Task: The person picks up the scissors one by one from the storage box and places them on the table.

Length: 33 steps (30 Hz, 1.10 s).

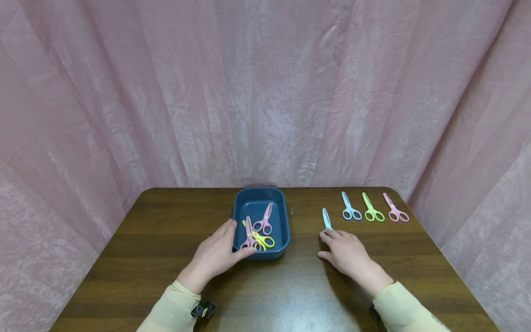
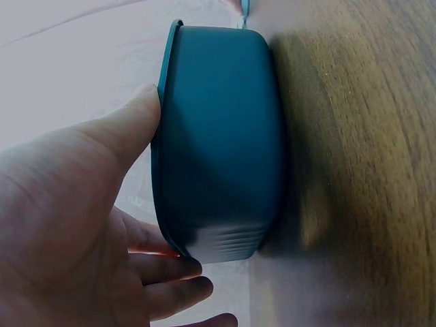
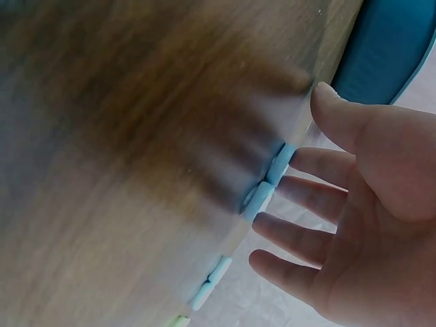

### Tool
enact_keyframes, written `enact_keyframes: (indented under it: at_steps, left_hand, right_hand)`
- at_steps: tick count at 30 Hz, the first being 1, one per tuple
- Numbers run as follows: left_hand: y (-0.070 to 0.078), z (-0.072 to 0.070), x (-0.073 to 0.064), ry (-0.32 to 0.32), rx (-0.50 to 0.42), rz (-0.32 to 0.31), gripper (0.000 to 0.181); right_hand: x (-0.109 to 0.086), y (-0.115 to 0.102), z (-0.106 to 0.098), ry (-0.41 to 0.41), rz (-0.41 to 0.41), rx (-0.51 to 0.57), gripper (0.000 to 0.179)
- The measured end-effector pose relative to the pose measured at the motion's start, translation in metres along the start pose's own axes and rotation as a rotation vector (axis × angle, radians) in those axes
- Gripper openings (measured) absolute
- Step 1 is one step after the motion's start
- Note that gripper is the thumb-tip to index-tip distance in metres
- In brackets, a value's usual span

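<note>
While a dark blue tray is touched at its near left corner by the left hand, fingers loosely extended, light blue scissors on the table are touched by the right hand, its fingers straight. Purple scissors and yellow scissors are held in the tray; three more pairs are lined up farther right.

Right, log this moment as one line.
left hand: touching bin rim | right hand: at near blue scissors | in bin: three scissors | farther right: far blue scissors, green scissors, pink scissors
</note>
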<state>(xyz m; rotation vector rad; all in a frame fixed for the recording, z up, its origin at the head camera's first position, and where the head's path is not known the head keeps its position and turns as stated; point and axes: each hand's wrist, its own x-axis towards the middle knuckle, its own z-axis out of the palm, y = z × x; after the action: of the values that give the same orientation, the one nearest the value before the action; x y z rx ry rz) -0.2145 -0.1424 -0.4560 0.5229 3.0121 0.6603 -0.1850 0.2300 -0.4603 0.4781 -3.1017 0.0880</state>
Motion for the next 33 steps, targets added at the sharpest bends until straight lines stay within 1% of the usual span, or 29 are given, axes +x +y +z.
enact_keyframes:
  at_steps: [6, 12, 20, 25, 30, 33]
  left_hand:
    - [0.000, 0.000, 0.000, -0.002, -0.002, 0.001, 0.108]
    - [0.000, 0.000, 0.000, 0.000, 0.000, -0.002, 0.108]
    - [0.000, 0.000, 0.001, -0.002, 0.002, 0.000, 0.109]
    - [-0.001, 0.000, 0.001, -0.001, 0.001, 0.004, 0.111]
    - [-0.002, 0.000, 0.000, -0.003, 0.001, 0.004, 0.110]
    - [-0.002, 0.000, 0.000, -0.003, 0.002, 0.005, 0.110]
  right_hand:
    - [0.005, 0.002, 0.000, 0.017, -0.002, -0.004, 0.056]
    - [0.014, 0.004, 0.000, 0.044, 0.001, -0.018, 0.056]
    - [0.027, 0.007, 0.001, -0.012, 0.033, -0.021, 0.058]
    - [0.034, 0.012, 0.004, -0.017, 0.040, -0.033, 0.059]
    - [0.041, 0.015, 0.003, 0.006, 0.032, -0.048, 0.057]
    - [0.045, 0.017, 0.002, 0.035, 0.019, -0.055, 0.055]
